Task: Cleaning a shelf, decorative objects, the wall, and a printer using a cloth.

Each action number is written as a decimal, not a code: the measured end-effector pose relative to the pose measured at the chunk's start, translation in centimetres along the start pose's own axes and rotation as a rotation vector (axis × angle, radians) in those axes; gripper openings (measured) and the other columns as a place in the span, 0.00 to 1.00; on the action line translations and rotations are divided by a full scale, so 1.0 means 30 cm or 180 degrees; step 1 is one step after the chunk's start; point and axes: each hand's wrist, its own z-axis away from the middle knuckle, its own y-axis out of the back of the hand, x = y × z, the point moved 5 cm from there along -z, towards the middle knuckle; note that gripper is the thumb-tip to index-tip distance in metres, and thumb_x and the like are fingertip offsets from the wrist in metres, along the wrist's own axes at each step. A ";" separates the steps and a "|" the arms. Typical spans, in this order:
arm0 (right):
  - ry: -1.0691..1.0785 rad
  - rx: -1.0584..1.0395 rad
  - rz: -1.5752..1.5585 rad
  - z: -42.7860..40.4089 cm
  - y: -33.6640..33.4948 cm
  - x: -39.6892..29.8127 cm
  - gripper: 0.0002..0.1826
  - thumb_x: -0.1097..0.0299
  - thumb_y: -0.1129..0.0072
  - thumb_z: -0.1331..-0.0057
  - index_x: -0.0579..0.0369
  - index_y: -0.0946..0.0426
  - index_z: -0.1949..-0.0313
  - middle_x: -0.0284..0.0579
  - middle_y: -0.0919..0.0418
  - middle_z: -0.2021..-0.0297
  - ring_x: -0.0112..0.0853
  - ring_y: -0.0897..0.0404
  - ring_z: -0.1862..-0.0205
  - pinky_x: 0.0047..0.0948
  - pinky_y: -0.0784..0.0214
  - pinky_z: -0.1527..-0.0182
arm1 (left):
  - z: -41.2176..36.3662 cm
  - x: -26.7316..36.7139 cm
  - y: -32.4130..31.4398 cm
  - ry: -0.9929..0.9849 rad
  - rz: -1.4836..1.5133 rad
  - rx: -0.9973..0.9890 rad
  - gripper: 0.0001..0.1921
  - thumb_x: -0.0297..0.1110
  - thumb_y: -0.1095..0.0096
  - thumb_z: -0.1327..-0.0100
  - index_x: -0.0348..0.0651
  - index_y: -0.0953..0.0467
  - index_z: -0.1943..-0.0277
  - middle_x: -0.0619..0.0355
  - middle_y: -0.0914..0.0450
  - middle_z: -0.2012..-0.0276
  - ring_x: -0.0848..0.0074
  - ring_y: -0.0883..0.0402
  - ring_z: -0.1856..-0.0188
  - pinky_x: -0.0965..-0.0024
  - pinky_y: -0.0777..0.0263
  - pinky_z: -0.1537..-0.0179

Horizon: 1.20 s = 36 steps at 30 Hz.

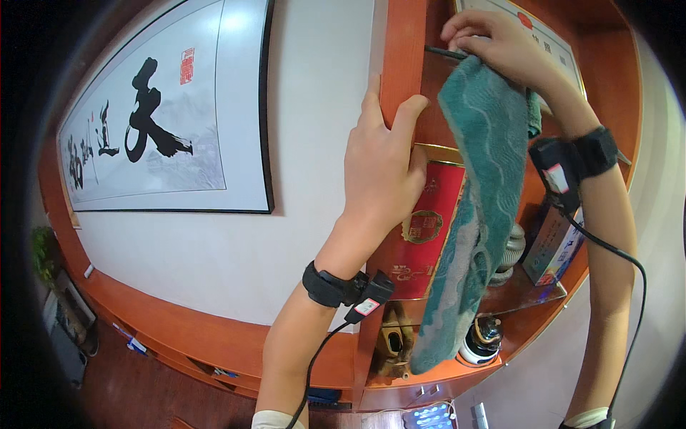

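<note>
My left hand (383, 161) grips the reddish wooden upright (403, 69) of a display cabinet, with fingers on one side and thumb on the other. Higher up, my right hand (496, 45) has curled fingers over the edge of a dark glass shelf (445, 52). From under that palm a teal patterned towel (487, 134) hangs in a long fold, past the lower shelves. A short bunch of it shows beyond the wrist. The towel partly covers a red box with gold trim (423, 230). What the right fingertips touch is hidden.
A framed calligraphy piece (161, 123) hangs on the white wall at left. Inside the cabinet are a ribbed grey vase (512, 249), a printed box (552, 246), a dark jar (483, 338) and a brown figurine (394, 343). Cables run from black wrist devices (571, 161) on both arms.
</note>
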 end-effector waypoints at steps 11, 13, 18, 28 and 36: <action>-0.0333 0.0395 0.0102 0.035 -0.019 -0.160 0.10 0.73 0.53 0.40 0.61 0.23 0.65 0.51 0.21 0.74 0.36 0.21 0.69 0.31 0.29 0.65 | 0.012 0.022 0.001 -0.0033 -0.0073 0.0103 0.25 0.19 0.44 0.54 0.46 0.31 0.49 0.34 0.40 0.41 0.42 0.29 0.51 0.53 0.31 0.53; 0.0191 0.1029 0.0341 0.036 -0.048 -0.088 0.11 0.68 0.51 0.40 0.59 0.22 0.65 0.57 0.21 0.73 0.45 0.20 0.68 0.38 0.28 0.63 | 0.014 0.035 0.007 0.0087 -0.0081 0.0061 0.26 0.18 0.45 0.53 0.46 0.32 0.48 0.38 0.39 0.40 0.43 0.29 0.50 0.54 0.32 0.51; -0.0097 0.0883 0.1541 0.142 -0.024 -0.051 0.16 0.57 0.49 0.38 0.57 0.21 0.70 0.54 0.21 0.75 0.49 0.21 0.67 0.45 0.29 0.64 | 0.014 0.027 -0.003 -0.0091 -0.0362 0.0123 0.24 0.19 0.43 0.50 0.44 0.30 0.48 0.44 0.32 0.45 0.49 0.36 0.40 0.59 0.38 0.43; -0.1685 0.0958 0.2572 0.620 0.406 0.631 0.23 0.51 0.68 0.32 0.50 0.24 0.54 0.53 0.21 0.60 0.49 0.22 0.57 0.46 0.31 0.53 | 0.001 0.021 0.019 0.0017 -0.0276 0.0113 0.23 0.19 0.45 0.48 0.39 0.31 0.46 0.56 0.28 0.48 0.68 0.34 0.41 0.68 0.46 0.38; -0.2233 0.0992 0.2647 0.845 0.602 0.950 0.22 0.53 0.68 0.32 0.52 0.27 0.54 0.55 0.23 0.58 0.51 0.25 0.54 0.45 0.35 0.50 | 0.001 -0.016 0.019 0.0053 -0.0464 0.0017 0.23 0.21 0.44 0.46 0.36 0.33 0.45 0.55 0.30 0.46 0.69 0.36 0.40 0.69 0.49 0.37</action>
